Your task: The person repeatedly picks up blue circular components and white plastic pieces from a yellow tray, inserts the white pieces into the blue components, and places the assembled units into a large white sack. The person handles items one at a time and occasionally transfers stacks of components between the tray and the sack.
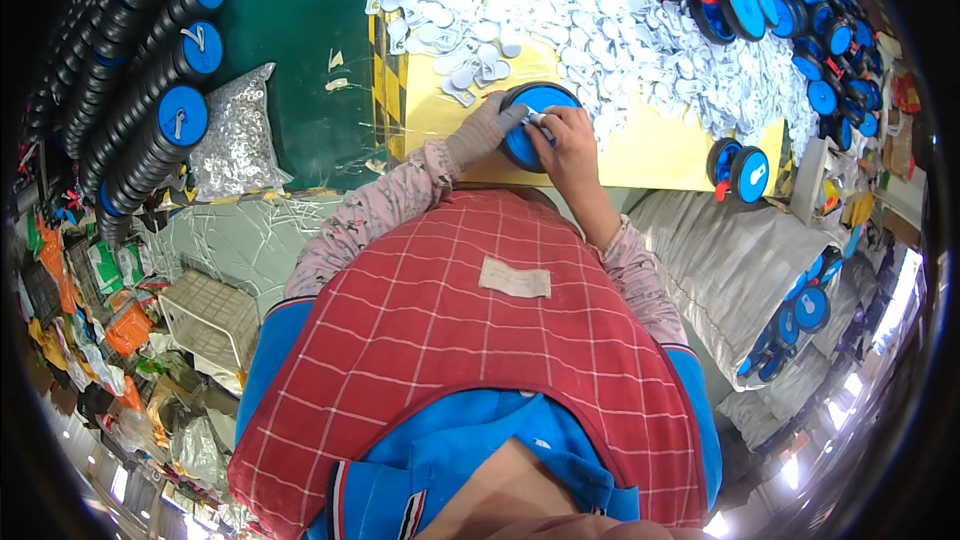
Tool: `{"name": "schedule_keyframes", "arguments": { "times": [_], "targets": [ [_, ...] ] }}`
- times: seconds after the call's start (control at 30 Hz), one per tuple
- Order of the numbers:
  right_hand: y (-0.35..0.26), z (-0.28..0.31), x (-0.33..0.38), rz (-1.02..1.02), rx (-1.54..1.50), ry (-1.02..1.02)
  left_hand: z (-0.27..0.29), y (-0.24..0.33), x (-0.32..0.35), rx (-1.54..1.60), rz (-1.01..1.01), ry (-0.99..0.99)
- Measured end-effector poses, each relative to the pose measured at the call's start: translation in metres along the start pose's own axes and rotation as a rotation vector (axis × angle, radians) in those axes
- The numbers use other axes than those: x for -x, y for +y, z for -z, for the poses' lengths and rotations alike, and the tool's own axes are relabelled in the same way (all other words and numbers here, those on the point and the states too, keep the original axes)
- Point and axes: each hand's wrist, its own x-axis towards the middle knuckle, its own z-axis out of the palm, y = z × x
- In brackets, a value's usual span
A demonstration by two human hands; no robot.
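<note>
A black-rimmed wheel with a blue face (545, 97) stands at the near edge of the yellow work surface (640, 158), in front of my body. My left hand (480, 133), in a greyish glove, grips the wheel's left side, its thumb over the blue face. Against the middle of the wheel, the fingers of my right hand (570, 147) are pinched on a small white plastic piece (534, 115), mostly covered by the fingertips. Just beyond lies a wide heap of similar flat white plastic pieces (640, 60).
Two wheels (749, 175) stand at the surface's right end; many more (742, 9) are piled at the far right. Long stacks of wheels (182, 114) line the left, beside a clear bag of small metal parts (237, 135) on the green tabletop (310, 30). A sack of wheels (740, 270) hangs lower right.
</note>
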Motion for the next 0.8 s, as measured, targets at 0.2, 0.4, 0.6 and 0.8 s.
{"name": "schedule_keyframes", "arguments": {
  "times": [0.2,0.4,0.6,0.8],
  "targets": [
    [0.025,0.000,-0.033,-0.359,-0.039,-0.211,-0.001,0.008,0.003,-0.275,0.000,0.065],
    [0.035,0.014,-0.051,-0.369,-0.212,-0.306,0.020,0.010,-0.010,-0.244,-0.053,-0.096],
    [0.117,0.131,0.017,-0.655,-0.534,-0.001,0.141,0.007,-0.077,-0.795,-0.635,0.429],
    [0.266,0.213,0.077,-0.655,-0.049,0.203,0.257,0.074,-0.169,-1.029,-0.319,0.670]
  ]
}}
